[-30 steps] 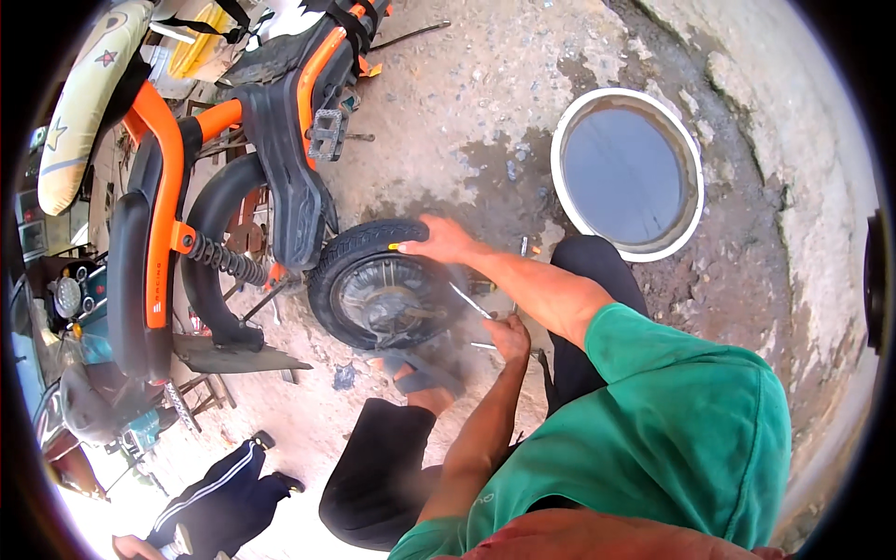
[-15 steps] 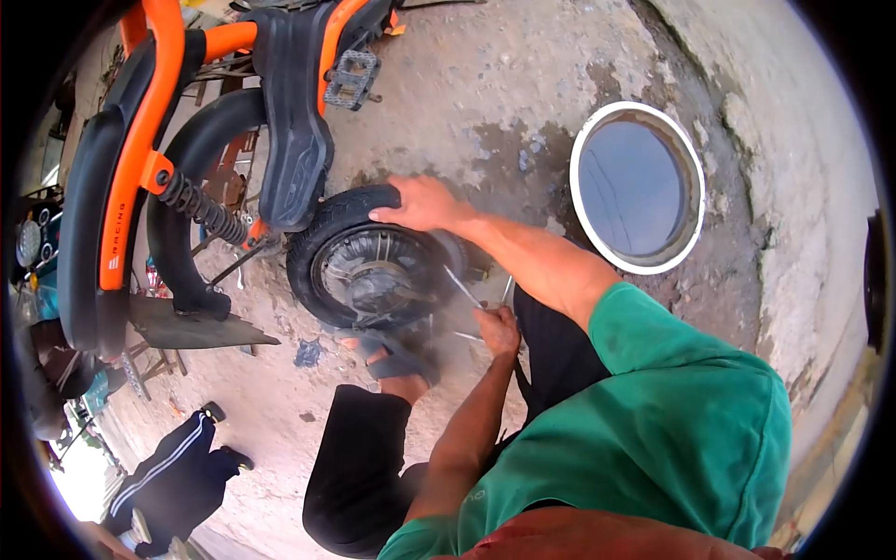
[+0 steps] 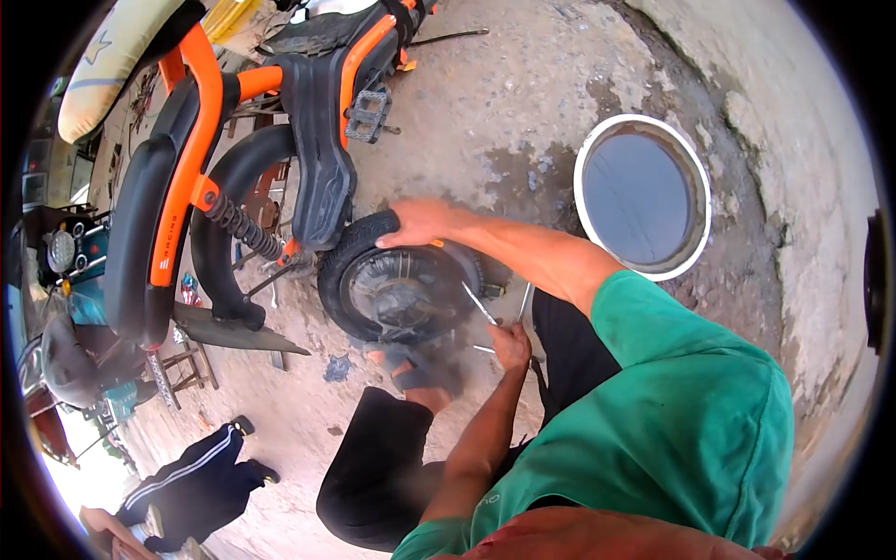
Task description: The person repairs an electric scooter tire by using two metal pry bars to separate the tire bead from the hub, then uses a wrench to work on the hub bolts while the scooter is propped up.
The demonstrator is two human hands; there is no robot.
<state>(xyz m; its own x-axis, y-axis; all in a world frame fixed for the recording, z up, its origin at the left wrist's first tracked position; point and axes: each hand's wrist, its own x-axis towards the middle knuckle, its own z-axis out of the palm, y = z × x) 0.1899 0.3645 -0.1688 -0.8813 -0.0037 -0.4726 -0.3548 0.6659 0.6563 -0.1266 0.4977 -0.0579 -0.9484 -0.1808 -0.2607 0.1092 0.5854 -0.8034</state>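
Both hands (image 3: 425, 222) on tyre (image 3: 359, 257).

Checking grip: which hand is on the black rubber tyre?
The right hand, atop the black rubber tyre; the left hand is lower, among thin metal levers.

The palm of the right hand (image 3: 425, 222) lies on the tyre (image 3: 359, 245), so the rubber under it is hidden. The lower part of the tyre is covered by a foot in a sandal (image 3: 422, 366), which is blurred. The left hand (image 3: 511, 343), just beside the tyre, closes around thin metal tools (image 3: 479, 303); its fingers are too small to count, and how many tools it holds I cannot tell. The orange frame (image 3: 191, 140) of the bike, above the tyre, is cut by the picture's upper edge. Far below the tyre, a person in dark trousers (image 3: 201, 476) is cut by the rim.
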